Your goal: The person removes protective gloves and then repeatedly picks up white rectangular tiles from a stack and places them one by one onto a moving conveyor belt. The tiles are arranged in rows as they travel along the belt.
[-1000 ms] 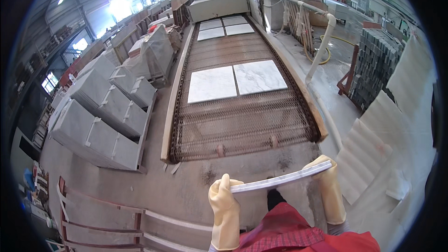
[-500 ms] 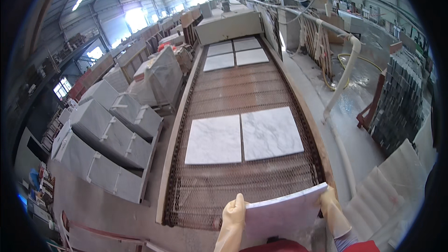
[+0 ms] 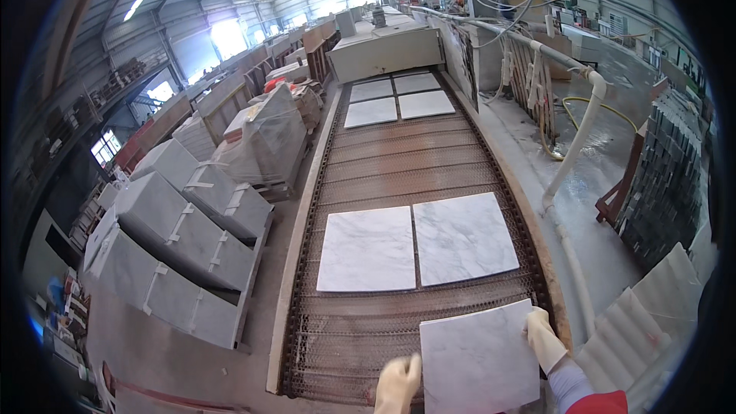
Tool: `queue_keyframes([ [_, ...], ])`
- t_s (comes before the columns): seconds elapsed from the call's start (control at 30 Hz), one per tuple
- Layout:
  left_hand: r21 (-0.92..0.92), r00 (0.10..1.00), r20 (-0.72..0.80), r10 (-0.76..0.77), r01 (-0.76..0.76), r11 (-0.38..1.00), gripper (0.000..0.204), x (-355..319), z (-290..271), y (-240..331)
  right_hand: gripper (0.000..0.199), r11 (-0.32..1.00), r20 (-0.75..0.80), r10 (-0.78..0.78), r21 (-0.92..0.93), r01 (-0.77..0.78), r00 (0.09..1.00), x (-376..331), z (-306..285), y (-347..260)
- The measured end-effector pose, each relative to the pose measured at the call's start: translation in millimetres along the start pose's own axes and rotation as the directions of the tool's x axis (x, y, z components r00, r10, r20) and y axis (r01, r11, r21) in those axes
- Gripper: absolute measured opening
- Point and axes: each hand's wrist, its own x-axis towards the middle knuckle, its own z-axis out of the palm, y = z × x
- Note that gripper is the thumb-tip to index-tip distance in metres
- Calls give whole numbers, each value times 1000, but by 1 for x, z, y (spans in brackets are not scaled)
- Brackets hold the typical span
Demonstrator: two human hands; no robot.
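At the near end of the long metal mesh conveyor belt, both gloved hands, left hand and right hand, grip opposite edges of a white square marble tile; best lowered flat, squared behind the two white marble tiles, fingers clear.

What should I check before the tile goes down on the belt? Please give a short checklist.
1. Right hand grips the tile at its right edge: ok.
2. Left hand supports the tile at its left lower corner: cannot tell, the contact is at the picture's edge.
3. Mesh belt under and left of the tile is free of other things: ok.
4. Gap to the two tiles ahead: ok, a strip of bare mesh lies between.
5. Tile lines up with the right tile ahead: ok, roughly.
6. Tile already flat on the belt: cannot tell.
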Motion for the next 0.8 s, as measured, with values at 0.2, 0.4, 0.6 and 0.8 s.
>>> queue_keyframes([
  [0.2,199,959,276,68,-127,972,66,-82,44,-131,51,932,-1,-268,-254,259,963,-51,10,-4],
  [0.4,178,975,188,122,-156,972,66,-48,75,-141,49,847,218,-427,-244,473,878,-97,-14,-18],
  [0.6,401,863,473,-179,-30,915,77,-54,61,-113,28,577,190,-384,-715,395,904,-143,-78,-4],
  [0.8,427,846,478,-238,13,904,79,-53,58,-99,58,264,169,106,-955,136,980,-184,-101,28],
])
